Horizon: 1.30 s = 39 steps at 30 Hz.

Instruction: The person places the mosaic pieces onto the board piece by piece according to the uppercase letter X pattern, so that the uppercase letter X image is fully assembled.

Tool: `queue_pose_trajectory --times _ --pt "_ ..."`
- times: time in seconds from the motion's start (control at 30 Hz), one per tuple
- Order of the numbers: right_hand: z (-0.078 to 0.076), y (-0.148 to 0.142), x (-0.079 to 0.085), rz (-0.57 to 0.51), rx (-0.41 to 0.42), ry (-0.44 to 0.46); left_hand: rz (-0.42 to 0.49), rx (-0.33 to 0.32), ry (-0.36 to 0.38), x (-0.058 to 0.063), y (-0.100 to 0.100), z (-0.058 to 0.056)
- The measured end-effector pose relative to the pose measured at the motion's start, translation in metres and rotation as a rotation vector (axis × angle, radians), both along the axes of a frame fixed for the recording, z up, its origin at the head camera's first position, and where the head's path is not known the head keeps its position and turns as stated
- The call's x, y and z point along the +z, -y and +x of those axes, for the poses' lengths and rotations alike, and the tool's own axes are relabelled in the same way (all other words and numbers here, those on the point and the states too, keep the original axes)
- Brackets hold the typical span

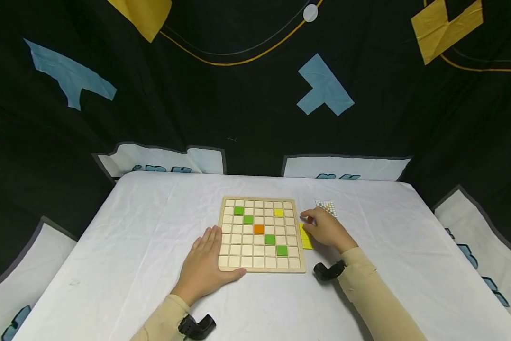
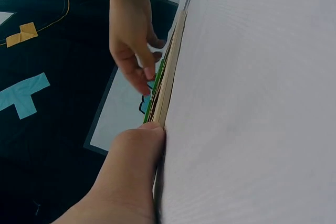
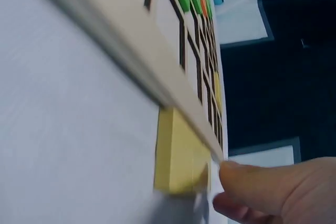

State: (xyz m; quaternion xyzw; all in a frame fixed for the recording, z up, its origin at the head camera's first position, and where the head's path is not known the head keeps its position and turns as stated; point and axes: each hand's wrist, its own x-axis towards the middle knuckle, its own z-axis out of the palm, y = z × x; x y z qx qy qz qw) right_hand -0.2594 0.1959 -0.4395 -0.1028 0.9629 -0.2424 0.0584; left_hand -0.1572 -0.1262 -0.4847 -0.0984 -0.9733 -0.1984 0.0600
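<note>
A square wooden grid board [image 1: 235,250] lies flat, with several green tiles [image 1: 270,239], an orange tile [image 1: 259,229] and a yellow tile [image 1: 278,212] among its pale squares. My left hand [image 1: 204,267] rests at the board's near left corner, straight fingers along the left side and thumb on the front edge. Against the right side lies a block of yellow tiles [image 1: 305,239], also seen close up in the right wrist view. Over its far end hovers my right hand [image 1: 327,229], index finger and thumb apart and slightly bent, with no tile visible between them.
A small printed pattern card [image 1: 326,206] lies beyond the right hand, partly covered by it. White cloth [image 1: 123,246] covers the table. A black curtain [image 1: 255,109] with blue and yellow shapes hangs behind the far edge.
</note>
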Motion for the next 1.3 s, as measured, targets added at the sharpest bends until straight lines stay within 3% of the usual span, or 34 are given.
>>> queue_pose_trajectory --times 0.27,0.7,1.0,1.3 --pt "0.005 -0.013 -0.007 -0.056 0.045 0.004 0.003 0.003 0.004 0.002 0.001 0.000" --pt "0.003 -0.012 -0.011 -0.138 -0.044 -0.025 -0.001 -0.002 0.002 0.001 0.000 -0.001" --pt "-0.002 0.019 -0.002 -0.273 -0.038 -0.023 0.001 -0.004 0.007 0.001 0.000 -0.001" --pt "-0.007 0.058 -0.007 -0.311 0.030 -0.022 0.005 0.001 0.009 0.001 -0.001 0.000"
